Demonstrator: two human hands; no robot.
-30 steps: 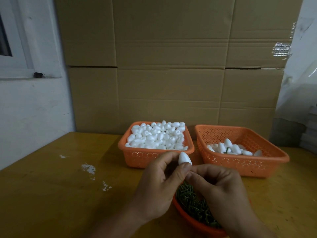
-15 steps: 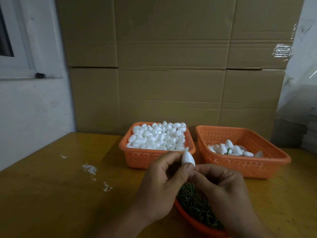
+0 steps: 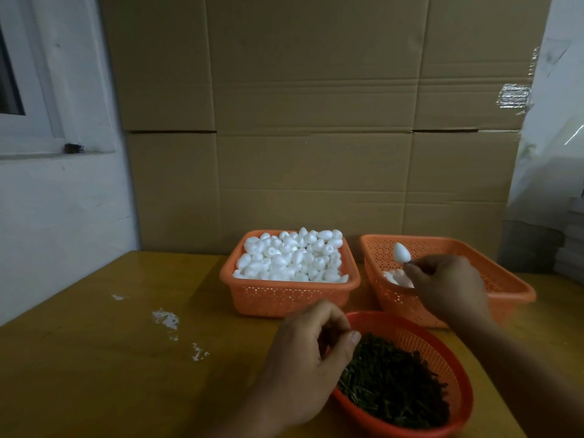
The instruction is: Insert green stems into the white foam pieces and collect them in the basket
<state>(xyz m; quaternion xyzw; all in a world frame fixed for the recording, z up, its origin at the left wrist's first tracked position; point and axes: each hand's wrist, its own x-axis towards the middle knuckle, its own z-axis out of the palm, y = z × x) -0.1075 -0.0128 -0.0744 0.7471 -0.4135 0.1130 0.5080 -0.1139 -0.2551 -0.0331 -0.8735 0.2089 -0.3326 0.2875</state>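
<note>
My right hand [image 3: 448, 289] pinches the base of a white foam piece [image 3: 402, 251] and holds it point-up over the right orange basket [image 3: 508, 281]. A few finished white pieces [image 3: 395, 276] lie in that basket, partly hidden by the hand. My left hand [image 3: 303, 358] hovers with loosely curled fingers at the left edge of the round red basket [image 3: 455, 358], which holds a heap of green stems [image 3: 395, 387]. I see nothing in its fingers. Behind it, a square orange basket [image 3: 284, 298] is heaped with plain foam pieces [image 3: 290, 257].
All three baskets stand on a yellow wooden table [image 3: 94, 358]. White foam crumbs [image 3: 166, 317] lie on it to the left. Stacked cardboard boxes [image 3: 316, 121] wall off the back, and a white wall with a window frame runs along the left.
The hands have parted. My right hand carried the foam piece up and right over the right basket. My left hand let go of it and dropped toward the stem basket.
</note>
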